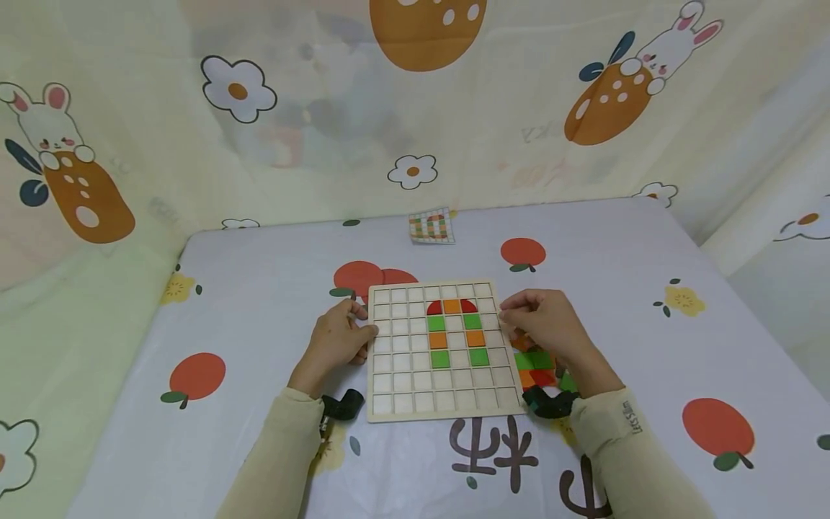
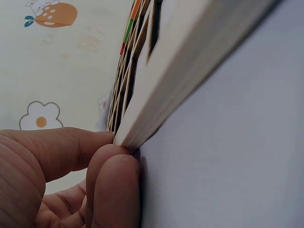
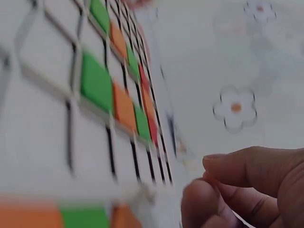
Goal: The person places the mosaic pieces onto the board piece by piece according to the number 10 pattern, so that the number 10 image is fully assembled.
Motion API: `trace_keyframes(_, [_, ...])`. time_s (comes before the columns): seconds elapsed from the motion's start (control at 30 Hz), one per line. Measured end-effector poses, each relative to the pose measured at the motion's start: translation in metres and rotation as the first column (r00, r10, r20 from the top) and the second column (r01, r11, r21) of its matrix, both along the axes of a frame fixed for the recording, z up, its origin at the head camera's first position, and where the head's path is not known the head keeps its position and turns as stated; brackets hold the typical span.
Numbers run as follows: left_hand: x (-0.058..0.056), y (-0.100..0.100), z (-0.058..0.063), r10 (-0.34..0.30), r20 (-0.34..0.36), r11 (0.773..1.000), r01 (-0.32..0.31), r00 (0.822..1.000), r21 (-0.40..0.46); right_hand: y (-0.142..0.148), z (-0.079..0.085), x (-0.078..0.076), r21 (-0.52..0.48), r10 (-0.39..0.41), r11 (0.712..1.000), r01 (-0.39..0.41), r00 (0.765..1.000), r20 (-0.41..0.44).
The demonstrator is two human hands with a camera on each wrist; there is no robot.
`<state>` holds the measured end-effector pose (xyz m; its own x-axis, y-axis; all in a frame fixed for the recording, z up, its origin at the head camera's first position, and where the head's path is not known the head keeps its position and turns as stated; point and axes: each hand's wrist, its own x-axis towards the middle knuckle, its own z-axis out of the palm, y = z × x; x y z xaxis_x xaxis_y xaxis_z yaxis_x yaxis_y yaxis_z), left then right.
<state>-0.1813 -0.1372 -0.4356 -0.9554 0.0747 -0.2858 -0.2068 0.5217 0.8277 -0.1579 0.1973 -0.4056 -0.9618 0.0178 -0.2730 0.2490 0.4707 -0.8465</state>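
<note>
A wooden grid board (image 1: 398, 404) lies on the table in front of me. Its raised square holds an arch of tiles: a red rounded tile (image 1: 434, 308) at each top corner, an orange tile (image 1: 452, 306) between, then green, orange and green down both sides. My left hand (image 1: 333, 335) grips the board's left edge, thumb above and fingers against its side in the left wrist view. At the right edge, my right hand (image 1: 545, 321) has thumb and fingertips brought together. A reddish sliver shows between them in the right wrist view; I cannot tell whether it is a tile.
Loose green, orange and red tiles (image 1: 534, 360) lie beside the board's right edge, partly under my right hand and wrist camera (image 1: 551, 402). A small pattern card (image 1: 431, 226) stands at the table's back. A printed cloth (image 1: 324, 166) hangs behind.
</note>
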Motion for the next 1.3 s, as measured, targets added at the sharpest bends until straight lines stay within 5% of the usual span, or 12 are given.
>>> trace_keyframes(0.2, [0.000, -0.001, -0.001, 0.001, -0.001, 1.000, -0.001, 1.000, -0.003, 0.031, -0.004, -0.015, 0.140, -0.081, 0.987, 0.081, 0.997, -0.007])
trace_keyframes(0.47, [0.000, -0.001, -0.001, 0.002, 0.003, 1.000, -0.002, 1.000, 0.009, 0.041, -0.013, -0.025, 0.291, -0.149, 0.949, 0.119, 0.985, 0.083])
trace_keyframes(1.3, [0.000, 0.000, -0.001, 0.004, -0.012, 1.000, -0.003, 1.000, 0.031, 0.033, -0.014, -0.013, 0.261, -0.128, 0.956, 0.133, 0.991, -0.035])
